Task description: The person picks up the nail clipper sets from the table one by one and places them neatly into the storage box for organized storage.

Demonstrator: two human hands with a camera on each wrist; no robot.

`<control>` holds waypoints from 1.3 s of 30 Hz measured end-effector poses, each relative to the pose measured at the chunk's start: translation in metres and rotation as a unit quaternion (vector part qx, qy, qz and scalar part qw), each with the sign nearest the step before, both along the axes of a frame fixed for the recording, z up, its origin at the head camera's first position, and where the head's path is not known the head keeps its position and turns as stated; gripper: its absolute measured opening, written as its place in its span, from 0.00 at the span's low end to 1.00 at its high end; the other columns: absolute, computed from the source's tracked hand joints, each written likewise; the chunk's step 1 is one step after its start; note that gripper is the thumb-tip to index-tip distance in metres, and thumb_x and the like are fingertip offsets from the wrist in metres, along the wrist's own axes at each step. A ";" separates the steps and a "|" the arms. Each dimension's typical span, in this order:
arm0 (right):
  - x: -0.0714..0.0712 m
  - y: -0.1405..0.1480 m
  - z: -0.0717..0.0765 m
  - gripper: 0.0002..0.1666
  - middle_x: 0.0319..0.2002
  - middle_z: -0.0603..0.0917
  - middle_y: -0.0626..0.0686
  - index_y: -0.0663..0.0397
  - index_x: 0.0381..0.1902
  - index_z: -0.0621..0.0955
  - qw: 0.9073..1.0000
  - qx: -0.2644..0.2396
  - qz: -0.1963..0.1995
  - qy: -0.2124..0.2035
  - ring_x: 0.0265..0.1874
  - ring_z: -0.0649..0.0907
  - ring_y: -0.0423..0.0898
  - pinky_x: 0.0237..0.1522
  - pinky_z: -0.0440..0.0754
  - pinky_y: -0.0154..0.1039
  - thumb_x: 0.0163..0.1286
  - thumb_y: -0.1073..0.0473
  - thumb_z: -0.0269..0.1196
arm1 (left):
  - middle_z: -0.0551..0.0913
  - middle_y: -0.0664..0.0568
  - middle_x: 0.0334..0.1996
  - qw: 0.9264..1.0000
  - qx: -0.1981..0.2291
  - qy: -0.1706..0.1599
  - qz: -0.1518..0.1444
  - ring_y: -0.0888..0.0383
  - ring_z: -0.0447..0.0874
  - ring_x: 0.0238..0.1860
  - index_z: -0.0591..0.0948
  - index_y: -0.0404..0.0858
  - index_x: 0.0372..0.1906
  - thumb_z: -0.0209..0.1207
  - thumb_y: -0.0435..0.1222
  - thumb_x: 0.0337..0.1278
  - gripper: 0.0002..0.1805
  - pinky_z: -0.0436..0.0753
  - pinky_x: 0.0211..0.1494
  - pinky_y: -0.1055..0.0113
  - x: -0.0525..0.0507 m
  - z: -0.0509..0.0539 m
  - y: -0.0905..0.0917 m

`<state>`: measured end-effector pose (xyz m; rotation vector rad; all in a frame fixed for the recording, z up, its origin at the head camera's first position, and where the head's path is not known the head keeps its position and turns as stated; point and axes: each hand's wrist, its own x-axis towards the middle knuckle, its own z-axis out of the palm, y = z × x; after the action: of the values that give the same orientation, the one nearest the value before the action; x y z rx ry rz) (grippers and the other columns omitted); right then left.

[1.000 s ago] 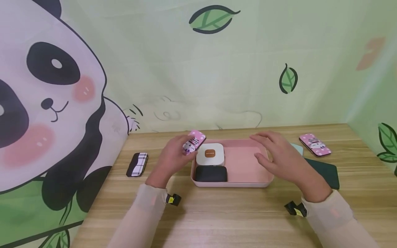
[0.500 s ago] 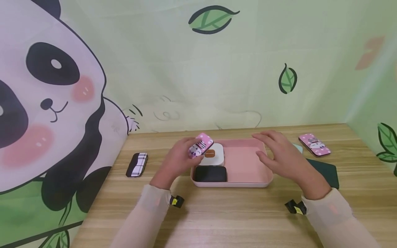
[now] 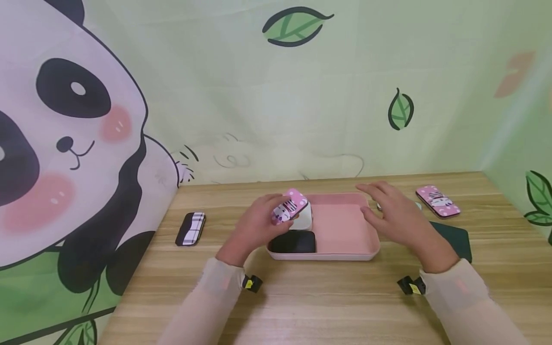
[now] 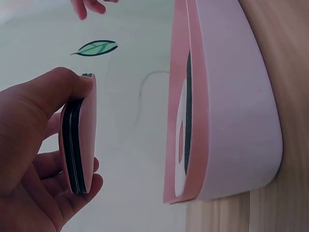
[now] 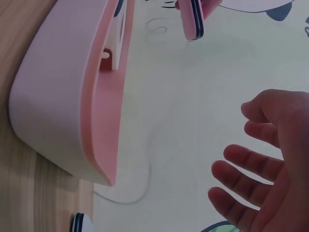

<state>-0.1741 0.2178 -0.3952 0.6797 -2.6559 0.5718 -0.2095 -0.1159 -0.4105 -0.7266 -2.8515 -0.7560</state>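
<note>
A cartoon panda (image 3: 86, 139) and leaves (image 3: 295, 27) decorate the pale green backdrop (image 3: 215, 86).

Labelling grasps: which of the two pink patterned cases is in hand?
The pink patterned rectangular case in the left hand, above the pink rectangular tray; the other case lies on the wood-grain table, right of the tray.

we see the left hand (image 4: 29, 135) pinching a slim case (image 4: 81, 145) edge-on, its pink faces split by a dark band, thumb at one end. apart from it, across the view, we see a pink tray (image 4: 236, 106) on a wooden tabletop (image 4: 289, 67). over its rim we make out a white box (image 4: 179, 180) and a dark ribbed piece (image 4: 189, 121). behind, we find a pale backdrop (image 4: 133, 159) with a green leaf (image 4: 99, 48), the right hand (image 4: 94, 6) partly showing above.
</note>
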 end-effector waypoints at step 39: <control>-0.033 0.020 -0.047 0.32 0.57 0.79 0.70 0.69 0.72 0.65 0.981 0.074 -0.037 -0.173 0.57 0.79 0.66 0.58 0.77 0.63 0.77 0.55 0.52 | 0.76 0.52 0.66 0.997 -0.039 0.018 -0.061 0.56 0.75 0.55 0.70 0.47 0.73 0.68 0.49 0.58 0.38 0.82 0.55 0.65 0.011 -0.006 0.033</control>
<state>-0.2071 0.2374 -0.4421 0.5593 -3.0585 0.5155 -0.1990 -0.0831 -0.4168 -0.9238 -2.8403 -0.6414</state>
